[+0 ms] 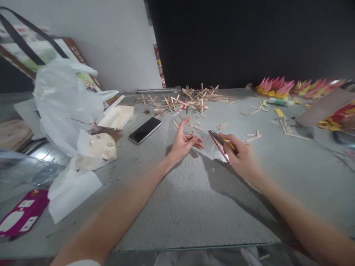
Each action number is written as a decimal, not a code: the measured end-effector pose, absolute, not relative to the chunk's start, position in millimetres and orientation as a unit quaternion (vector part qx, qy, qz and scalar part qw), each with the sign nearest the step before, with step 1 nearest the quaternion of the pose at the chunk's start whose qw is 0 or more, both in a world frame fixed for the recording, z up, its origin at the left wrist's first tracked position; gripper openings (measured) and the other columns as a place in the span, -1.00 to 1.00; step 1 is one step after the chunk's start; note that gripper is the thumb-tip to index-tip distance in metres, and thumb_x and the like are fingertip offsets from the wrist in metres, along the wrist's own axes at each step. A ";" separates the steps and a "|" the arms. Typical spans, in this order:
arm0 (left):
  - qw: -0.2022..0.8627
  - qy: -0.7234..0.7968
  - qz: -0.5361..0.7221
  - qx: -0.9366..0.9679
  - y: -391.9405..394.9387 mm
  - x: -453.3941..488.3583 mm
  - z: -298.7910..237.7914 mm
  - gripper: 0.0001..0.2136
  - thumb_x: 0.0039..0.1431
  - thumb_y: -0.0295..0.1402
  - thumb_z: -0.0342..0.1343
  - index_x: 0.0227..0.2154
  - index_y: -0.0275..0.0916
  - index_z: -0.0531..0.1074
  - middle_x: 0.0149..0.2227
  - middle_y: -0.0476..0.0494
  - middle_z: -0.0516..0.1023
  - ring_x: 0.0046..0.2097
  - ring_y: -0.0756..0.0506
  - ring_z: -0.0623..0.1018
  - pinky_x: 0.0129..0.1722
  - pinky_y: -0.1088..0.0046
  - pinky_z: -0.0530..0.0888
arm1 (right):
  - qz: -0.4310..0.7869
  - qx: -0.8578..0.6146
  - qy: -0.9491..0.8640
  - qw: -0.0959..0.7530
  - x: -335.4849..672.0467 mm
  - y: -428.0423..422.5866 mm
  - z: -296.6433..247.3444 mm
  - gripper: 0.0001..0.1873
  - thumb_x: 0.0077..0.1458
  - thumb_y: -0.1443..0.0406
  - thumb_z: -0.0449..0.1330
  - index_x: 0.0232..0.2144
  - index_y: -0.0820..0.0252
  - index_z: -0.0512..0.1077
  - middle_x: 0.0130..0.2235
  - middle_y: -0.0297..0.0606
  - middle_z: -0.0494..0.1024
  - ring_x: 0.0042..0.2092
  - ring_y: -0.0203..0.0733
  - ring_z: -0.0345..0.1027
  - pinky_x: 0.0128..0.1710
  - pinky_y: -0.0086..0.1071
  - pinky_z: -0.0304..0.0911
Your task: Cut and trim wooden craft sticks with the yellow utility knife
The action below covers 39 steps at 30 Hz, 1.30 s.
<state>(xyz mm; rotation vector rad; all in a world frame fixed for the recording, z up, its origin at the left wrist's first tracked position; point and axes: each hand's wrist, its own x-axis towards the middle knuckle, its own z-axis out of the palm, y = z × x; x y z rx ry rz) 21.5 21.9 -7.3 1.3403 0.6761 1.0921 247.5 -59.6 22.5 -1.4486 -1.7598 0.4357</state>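
My right hand point(240, 155) is closed around a utility knife point(217, 139) with a pink and yellow body, its tip pointing up and left above the grey table point(194, 207). Beside it, my left hand point(184, 140) lies palm up with the forefinger raised and a thin wooden stick point(192, 130) pinched in the curled fingers. The knife tip is a short way right of those fingers. A heap of wooden sticks point(191, 99), some glued into crosses, lies just beyond both hands.
A black phone point(145, 130) lies left of my left hand. Farther left are a white plastic bag point(65, 99), paper wrappers point(73, 186) and a magenta box point(22, 214). Pink and yellow paper flowers point(274, 87) and loose sticks point(253, 136) sit at the right.
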 end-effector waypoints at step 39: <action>0.226 0.362 0.065 0.902 35.5 11.1 6.3 -0.18 0.03 0.34 0.21 0.31 0.08 0.39 0.50 -0.14 0.09 0.51 -0.47 -0.08 0.41 -0.19 -0.14 | 0.112 -0.403 -0.900 0.123 296.2 -20.4 43.8 -0.65 0.45 0.18 0.06 0.11 -0.04 0.58 -0.24 -0.30 0.73 -0.45 -0.31 0.49 -0.38 -0.45 0.19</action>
